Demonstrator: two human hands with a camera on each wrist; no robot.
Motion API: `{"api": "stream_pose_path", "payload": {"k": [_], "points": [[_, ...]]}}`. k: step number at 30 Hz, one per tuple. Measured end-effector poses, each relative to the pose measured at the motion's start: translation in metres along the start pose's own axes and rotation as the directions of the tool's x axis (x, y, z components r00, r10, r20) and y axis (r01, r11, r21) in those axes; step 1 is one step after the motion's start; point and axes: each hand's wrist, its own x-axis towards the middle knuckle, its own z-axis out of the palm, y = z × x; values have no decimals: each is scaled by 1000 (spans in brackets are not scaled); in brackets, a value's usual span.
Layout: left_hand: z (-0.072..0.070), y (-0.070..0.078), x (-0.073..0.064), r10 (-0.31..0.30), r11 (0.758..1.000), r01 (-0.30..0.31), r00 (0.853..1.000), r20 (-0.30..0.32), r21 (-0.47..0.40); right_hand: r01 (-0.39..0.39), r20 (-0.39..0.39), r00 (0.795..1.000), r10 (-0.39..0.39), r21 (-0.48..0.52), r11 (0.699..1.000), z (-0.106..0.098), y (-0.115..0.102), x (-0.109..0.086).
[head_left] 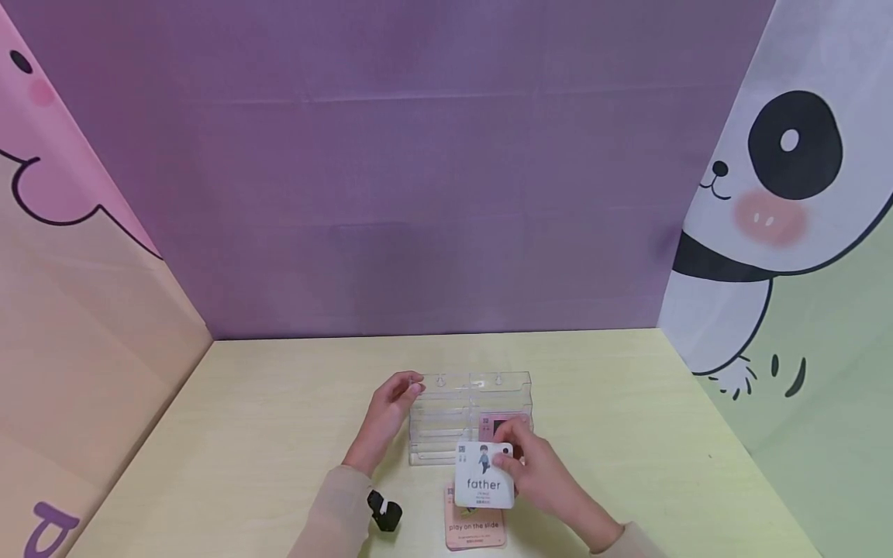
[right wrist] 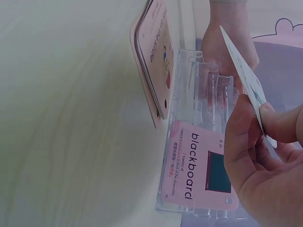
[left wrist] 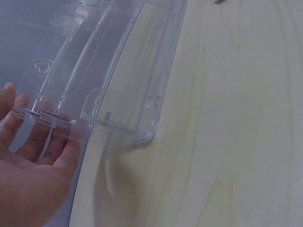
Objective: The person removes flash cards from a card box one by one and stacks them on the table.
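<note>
A clear plastic card rack (head_left: pixel 439 434) with stepped pockets stands on the table. My left hand (head_left: pixel 382 418) grips its left side; in the left wrist view the fingers (left wrist: pixel 61 151) lie behind the clear plastic edge. My right hand (head_left: pixel 547 473) pinches a white flashcard (head_left: pixel 484 492) reading "father", thumb on its printed face, in front of the rack. A pink "blackboard" flashcard (right wrist: pixel 196 165) sits in a lower right pocket. Below the white card lies a small stack of pink flashcards (head_left: pixel 474 535), the top one reading "play on the slide", partly covered by the white card in the head view.
A small black object (head_left: pixel 385 513) lies by the left sleeve. The pale wooden table (head_left: pixel 293 418) meets a purple backdrop (head_left: pixel 432 194) behind, with printed cartoon panels on both sides.
</note>
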Motion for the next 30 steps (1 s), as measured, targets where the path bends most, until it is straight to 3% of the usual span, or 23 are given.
{"api": "stream_pose_path", "payload": {"k": [19,30], "points": [[-1,-1,0,-5,1000,5,1000,-1,-13,19,42,999,-18,-29,999,7,-1,-1],[-1,-2,1,-8,1000,8,1000,7,-18,-10,59,998,11,-8,1000,9,0,-2]]}}
